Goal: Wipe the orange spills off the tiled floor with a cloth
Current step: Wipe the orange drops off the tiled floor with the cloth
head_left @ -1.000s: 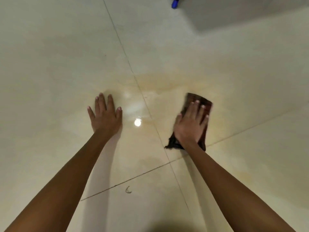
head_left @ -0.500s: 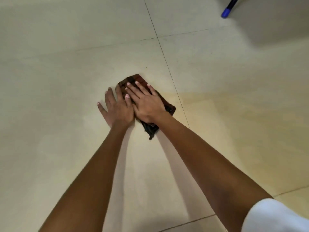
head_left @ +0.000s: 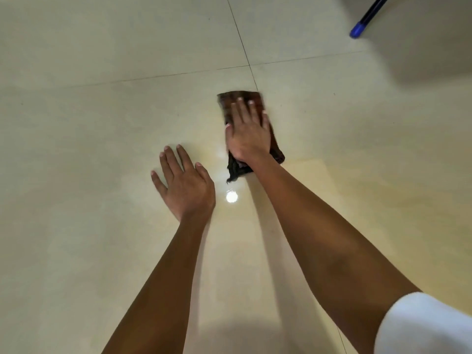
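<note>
Your right hand (head_left: 249, 135) presses the dark cloth (head_left: 277, 149) flat on the tiled floor (head_left: 102, 123) with straight fingers (head_left: 238, 111), your left hand (head_left: 186, 185) splayed beside it.

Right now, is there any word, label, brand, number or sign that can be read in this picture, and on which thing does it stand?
There are none. The dark cloth under the right hand, the tiled floor, the blue-tipped pole and the white sleeve show no writing, label or number.
</note>
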